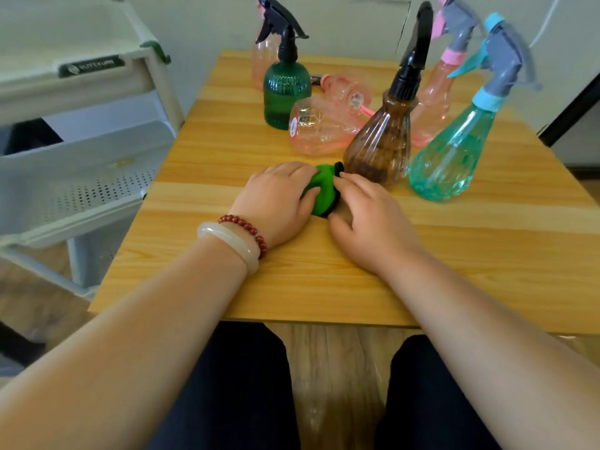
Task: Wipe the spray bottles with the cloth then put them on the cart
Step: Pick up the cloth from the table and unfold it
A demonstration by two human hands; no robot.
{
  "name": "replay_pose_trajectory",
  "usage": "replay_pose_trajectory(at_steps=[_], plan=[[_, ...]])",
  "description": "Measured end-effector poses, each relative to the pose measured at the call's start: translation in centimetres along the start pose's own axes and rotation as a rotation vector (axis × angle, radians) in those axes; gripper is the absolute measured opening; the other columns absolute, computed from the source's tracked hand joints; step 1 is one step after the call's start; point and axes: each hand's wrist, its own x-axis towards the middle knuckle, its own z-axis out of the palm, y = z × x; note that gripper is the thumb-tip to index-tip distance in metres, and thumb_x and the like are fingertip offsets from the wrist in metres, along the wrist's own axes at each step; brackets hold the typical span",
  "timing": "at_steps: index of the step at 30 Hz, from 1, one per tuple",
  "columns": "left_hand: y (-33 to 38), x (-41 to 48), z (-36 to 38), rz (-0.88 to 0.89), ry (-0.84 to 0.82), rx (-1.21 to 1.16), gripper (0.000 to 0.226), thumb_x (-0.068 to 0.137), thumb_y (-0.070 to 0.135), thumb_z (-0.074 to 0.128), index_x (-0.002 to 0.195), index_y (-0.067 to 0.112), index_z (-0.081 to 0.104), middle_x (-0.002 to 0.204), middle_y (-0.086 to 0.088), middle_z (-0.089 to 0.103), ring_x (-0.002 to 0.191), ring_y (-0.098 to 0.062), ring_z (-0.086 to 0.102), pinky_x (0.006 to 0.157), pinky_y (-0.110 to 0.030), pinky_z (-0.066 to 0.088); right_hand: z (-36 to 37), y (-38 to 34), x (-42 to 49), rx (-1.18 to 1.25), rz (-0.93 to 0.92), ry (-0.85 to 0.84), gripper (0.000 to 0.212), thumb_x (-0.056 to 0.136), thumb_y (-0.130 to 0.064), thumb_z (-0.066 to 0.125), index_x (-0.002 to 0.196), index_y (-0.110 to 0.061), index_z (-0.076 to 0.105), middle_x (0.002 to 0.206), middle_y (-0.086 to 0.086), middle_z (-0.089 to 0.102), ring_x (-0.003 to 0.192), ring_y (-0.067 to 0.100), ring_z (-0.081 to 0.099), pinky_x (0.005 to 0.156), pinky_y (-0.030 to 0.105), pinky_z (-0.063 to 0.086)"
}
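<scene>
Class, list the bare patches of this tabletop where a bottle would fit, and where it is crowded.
Bare: the table's near strip, between the front edge and left hand, right hand and cloth; the left side beside the green bottle; the near right corner before the teal bottle. Crowded: the bottle-packed far half.

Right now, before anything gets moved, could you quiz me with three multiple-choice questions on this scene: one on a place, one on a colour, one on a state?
1. Where does the cart stand?
A) left of the table
B) right of it
C) on it

2. What colour is the cloth?
A) red
B) green
C) white

3. How is the pink bottle between the green bottle and the brown bottle placed?
A) upright
B) lying on its side
C) hanging

Answers:
1 A: its shelves show off the table's left edge.
2 B: it is bright green with a black edge.
3 B: its round base faces the camera.
</scene>
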Motion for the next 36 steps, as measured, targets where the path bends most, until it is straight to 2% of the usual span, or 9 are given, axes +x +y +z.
replay_pose_trajectory(at_steps=[4, 8, 13, 17, 21, 24, 28, 33, 36], plan=[[-0.6, -1.2, -0.7, -0.045, 0.046, -0.046, 0.042, 0.103, 0.034, 0.044, 0.138, 0.013, 0.053, 0.141, -0.006, 0.055, 0.129, -0.03, 0.05, 0.104, -0.041, 0.039, -0.5, 0.0, -0.2, 0.069, -0.001, 0.004, 0.06, 0.092, -0.039, 0.043, 0.146, -0.014, 0.043, 0.138, 0.005, 0.056, 0.125, 0.026, 0.051, 0.102, 0.038, 0.041], [-1.0, -1.5, -0.8, -0.084, 0.05, -0.085, 0.04, 0.104, 0.031, 0.043, 0.136, 0.012, 0.056, 0.139, -0.008, 0.056, 0.127, -0.031, 0.051, 0.105, -0.044, 0.042, -0.8, -0.6, 0.0, 0.111, 0.051, 0.021, 0.053, 0.1, -0.043, 0.045, 0.149, -0.023, 0.039, 0.106, 0.003, 0.067, 0.104, 0.023, 0.058, 0.082, 0.038, 0.048], [-0.7, -1.5, -0.6, -0.102, 0.102, -0.155, 0.039, 0.102, 0.026, 0.05, 0.137, 0.01, 0.055, 0.14, -0.01, 0.056, 0.127, -0.032, 0.051, 0.106, -0.038, 0.039, -0.2, -1.7, 1.1, 0.207, 0.108, 0.054, 0.047, 0.097, -0.029, 0.057, 0.143, -0.021, 0.049, 0.132, 0.002, 0.06, 0.12, 0.02, 0.055, 0.095, 0.027, 0.041], [-0.9, -1.7, -0.8, -0.216, 0.124, -0.198, 0.043, 0.103, 0.033, 0.046, 0.139, 0.012, 0.053, 0.138, -0.012, 0.057, 0.129, -0.033, 0.048, 0.106, -0.036, 0.036, 0.2, -1.5, 1.2, 0.416, 0.215, 0.226, 0.037, 0.094, -0.008, 0.058, 0.13, -0.02, 0.061, 0.124, -0.003, 0.062, 0.11, 0.011, 0.058, 0.097, 0.023, 0.044], [-1.1, -2.2, -1.1, -0.183, 0.145, -0.315, 0.04, 0.099, 0.033, 0.056, 0.134, 0.013, 0.059, 0.124, -0.006, 0.066, 0.121, -0.026, 0.054, 0.101, -0.03, 0.038, -0.8, -0.7, 1.0, 0.528, 0.251, 0.306, 0.037, 0.094, -0.006, 0.057, 0.124, -0.027, 0.064, 0.116, -0.012, 0.06, 0.101, 0.004, 0.055, 0.087, 0.013, 0.042], [-0.9, -2.7, -1.3, -0.141, 0.141, -0.325, 0.045, 0.094, 0.041, 0.061, 0.132, 0.016, 0.061, 0.125, 0.0, 0.065, 0.125, -0.022, 0.052, 0.107, -0.033, 0.037, -1.4, -0.2, 0.5, 0.55, 0.236, 0.275, 0.039, 0.093, -0.01, 0.061, 0.126, -0.03, 0.061, 0.115, -0.014, 0.06, 0.1, 0.005, 0.056, 0.089, 0.018, 0.047], [-0.6, -2.7, -1.2, -0.153, 0.034, -0.153, 0.056, 0.091, 0.053, 0.058, 0.133, 0.016, 0.06, 0.137, 0.001, 0.057, 0.133, -0.021, 0.043, 0.113, -0.039, 0.034, -1.7, -0.4, 0.1, 0.607, 0.253, 0.073, 0.051, 0.091, -0.039, 0.066, 0.139, -0.034, 0.049, 0.121, -0.014, 0.055, 0.11, 0.004, 0.051, 0.088, 0.018, 0.039], [-0.9, -2.8, -0.4, -0.099, 0.172, -0.252, 0.023, 0.09, 0.031, 0.07, 0.105, 0.013, 0.073, 0.12, 0.0, 0.068, 0.119, -0.024, 0.055, 0.105, -0.043, 0.042, -1.4, -0.7, -0.1, 0.574, 0.233, 0.124, 0.042, 0.092, -0.026, 0.068, 0.132, -0.033, 0.057, 0.122, -0.01, 0.063, 0.113, 0.006, 0.057, 0.076, 0.001, 0.039], [-0.5, -2.9, -0.3, -0.056, 0.387, -0.398, 0.008, 0.091, 0.016, 0.069, 0.098, 0.015, 0.071, 0.103, 0.004, 0.071, 0.1, -0.011, 0.061, 0.092, -0.027, 0.048, -1.4, -1.1, -0.2, 0.725, 0.201, 0.231, 0.041, 0.092, -0.017, 0.067, 0.128, -0.034, 0.059, 0.123, -0.012, 0.063, 0.115, 0.005, 0.057, 0.095, 0.02, 0.049]])
